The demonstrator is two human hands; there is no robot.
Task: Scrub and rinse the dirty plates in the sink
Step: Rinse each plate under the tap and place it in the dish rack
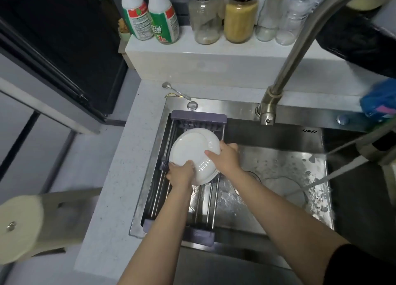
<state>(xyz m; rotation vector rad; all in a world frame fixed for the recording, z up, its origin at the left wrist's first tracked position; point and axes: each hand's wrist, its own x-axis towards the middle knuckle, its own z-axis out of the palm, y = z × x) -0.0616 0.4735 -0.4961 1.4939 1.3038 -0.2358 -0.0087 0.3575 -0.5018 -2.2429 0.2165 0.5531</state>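
Head view: white plates are held by both hands over the drying rack at the left of the sink.

Largest first, the steel sink (278, 134) is seen wet and speckled with droplets, its basin holding no other dishes in sight. A sliding rack (199, 118) is laid across its left part. The plates (192, 149), seemingly a small stack, look clean and are tilted above the rack. The near rim is grasped by the left hand (181, 173); the right rim is clasped by the right hand (227, 156). Scrubbing and rinsing are judged nearly finished; only racking appears left.
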